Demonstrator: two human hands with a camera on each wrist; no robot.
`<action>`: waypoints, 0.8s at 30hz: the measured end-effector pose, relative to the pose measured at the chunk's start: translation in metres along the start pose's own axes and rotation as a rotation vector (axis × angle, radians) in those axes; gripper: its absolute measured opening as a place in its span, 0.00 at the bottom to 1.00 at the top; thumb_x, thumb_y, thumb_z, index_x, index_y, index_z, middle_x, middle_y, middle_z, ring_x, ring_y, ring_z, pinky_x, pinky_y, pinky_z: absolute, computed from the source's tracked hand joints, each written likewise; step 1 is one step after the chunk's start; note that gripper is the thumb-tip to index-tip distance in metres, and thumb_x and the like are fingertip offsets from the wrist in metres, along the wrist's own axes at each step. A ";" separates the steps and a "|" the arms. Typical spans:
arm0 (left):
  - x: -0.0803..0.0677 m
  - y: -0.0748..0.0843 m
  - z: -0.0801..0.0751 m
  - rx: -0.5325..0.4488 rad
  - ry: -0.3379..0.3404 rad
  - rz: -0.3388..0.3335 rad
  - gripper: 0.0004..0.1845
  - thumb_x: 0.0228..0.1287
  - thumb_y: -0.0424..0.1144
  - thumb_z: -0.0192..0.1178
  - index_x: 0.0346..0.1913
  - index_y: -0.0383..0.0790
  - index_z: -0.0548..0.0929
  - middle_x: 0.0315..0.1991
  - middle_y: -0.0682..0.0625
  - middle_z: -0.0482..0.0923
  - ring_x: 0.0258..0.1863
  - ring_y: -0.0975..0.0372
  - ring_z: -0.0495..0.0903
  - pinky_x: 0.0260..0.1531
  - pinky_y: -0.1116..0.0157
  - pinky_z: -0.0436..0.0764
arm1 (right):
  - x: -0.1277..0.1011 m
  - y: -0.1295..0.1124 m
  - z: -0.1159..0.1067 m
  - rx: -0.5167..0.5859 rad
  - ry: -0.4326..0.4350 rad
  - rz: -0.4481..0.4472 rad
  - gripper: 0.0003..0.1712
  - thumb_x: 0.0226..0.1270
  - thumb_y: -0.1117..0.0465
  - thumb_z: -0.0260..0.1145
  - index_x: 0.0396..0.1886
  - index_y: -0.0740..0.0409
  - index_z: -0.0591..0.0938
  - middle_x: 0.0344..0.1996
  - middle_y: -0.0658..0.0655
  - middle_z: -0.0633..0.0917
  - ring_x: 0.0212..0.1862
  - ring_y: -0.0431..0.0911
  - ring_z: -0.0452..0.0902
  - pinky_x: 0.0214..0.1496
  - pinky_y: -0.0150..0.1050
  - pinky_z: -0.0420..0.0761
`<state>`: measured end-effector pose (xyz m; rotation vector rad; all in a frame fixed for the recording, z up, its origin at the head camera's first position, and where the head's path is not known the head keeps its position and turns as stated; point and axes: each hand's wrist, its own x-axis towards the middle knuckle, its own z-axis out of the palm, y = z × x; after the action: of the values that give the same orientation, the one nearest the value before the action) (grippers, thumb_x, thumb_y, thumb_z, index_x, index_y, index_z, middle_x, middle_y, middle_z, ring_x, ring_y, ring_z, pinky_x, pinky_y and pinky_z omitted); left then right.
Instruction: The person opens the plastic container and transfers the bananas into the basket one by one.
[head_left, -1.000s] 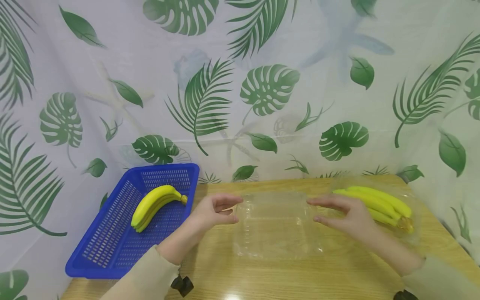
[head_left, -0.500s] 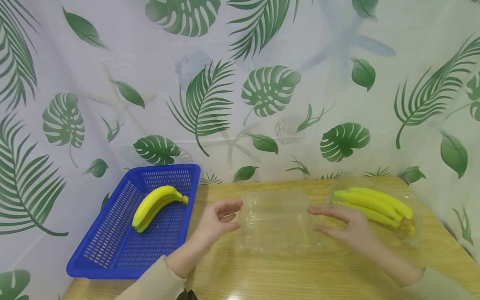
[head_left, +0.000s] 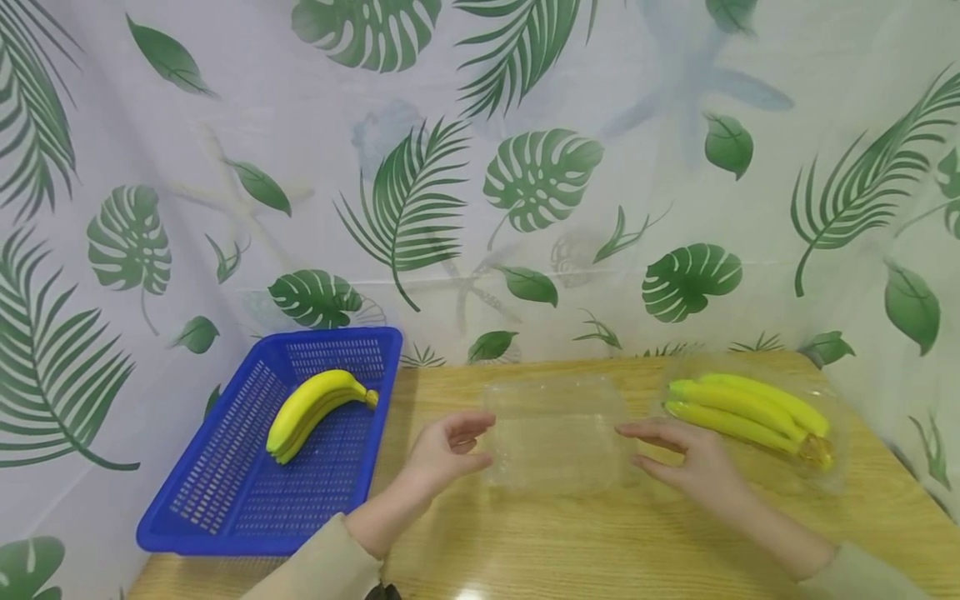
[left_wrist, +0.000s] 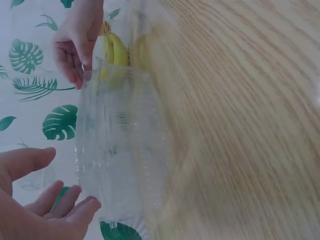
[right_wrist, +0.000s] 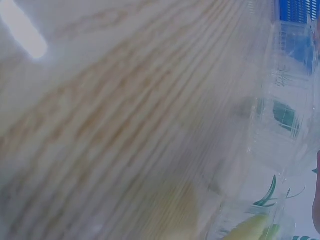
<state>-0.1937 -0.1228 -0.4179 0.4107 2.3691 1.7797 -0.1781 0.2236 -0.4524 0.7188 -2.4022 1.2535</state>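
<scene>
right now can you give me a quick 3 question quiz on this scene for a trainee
1. True or false: the blue basket holds a bunch of bananas.
2. Which thing sits between the left hand and the right hand?
A. a clear plastic container
B. a glass jar
C. a metal tray
3. Fill in: the second bunch of bananas lies on the wooden table to the ____ of the clear container, as the person sees it.

Key
1. True
2. A
3. right
</scene>
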 end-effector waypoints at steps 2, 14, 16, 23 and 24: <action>0.002 -0.001 0.002 0.013 0.013 0.007 0.26 0.63 0.22 0.69 0.64 0.23 0.80 0.66 0.30 0.81 0.69 0.38 0.78 0.72 0.51 0.80 | 0.001 0.001 0.002 -0.021 0.016 -0.016 0.25 0.54 0.78 0.79 0.52 0.58 0.91 0.50 0.54 0.93 0.57 0.16 0.76 0.58 0.13 0.78; 0.013 -0.013 0.019 -0.039 0.171 -0.002 0.28 0.60 0.17 0.67 0.65 0.25 0.79 0.68 0.31 0.79 0.72 0.38 0.75 0.71 0.49 0.80 | 0.008 0.009 0.012 -0.060 0.058 -0.022 0.24 0.53 0.80 0.78 0.50 0.61 0.90 0.46 0.59 0.93 0.52 0.19 0.79 0.57 0.14 0.79; 0.015 -0.016 0.021 -0.037 0.197 0.007 0.27 0.60 0.16 0.67 0.64 0.25 0.80 0.67 0.31 0.80 0.71 0.38 0.76 0.69 0.51 0.82 | 0.010 0.009 0.014 -0.039 0.067 -0.033 0.23 0.53 0.81 0.78 0.49 0.62 0.90 0.45 0.60 0.92 0.52 0.19 0.80 0.56 0.15 0.81; 0.024 -0.025 0.024 -0.032 0.283 0.014 0.27 0.59 0.16 0.67 0.63 0.24 0.80 0.65 0.29 0.81 0.67 0.38 0.80 0.67 0.50 0.84 | 0.015 0.013 0.019 0.016 0.089 -0.033 0.22 0.54 0.81 0.78 0.49 0.62 0.90 0.45 0.63 0.92 0.52 0.20 0.80 0.55 0.17 0.83; 0.024 -0.025 0.024 -0.034 0.292 0.015 0.27 0.59 0.16 0.67 0.63 0.24 0.80 0.65 0.29 0.81 0.67 0.38 0.80 0.67 0.49 0.83 | 0.016 0.013 0.020 0.021 0.090 -0.030 0.22 0.54 0.81 0.78 0.49 0.62 0.90 0.45 0.63 0.92 0.52 0.19 0.80 0.55 0.17 0.83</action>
<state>-0.2133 -0.0995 -0.4479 0.1733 2.5231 2.0046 -0.1997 0.2090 -0.4636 0.6867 -2.3018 1.2735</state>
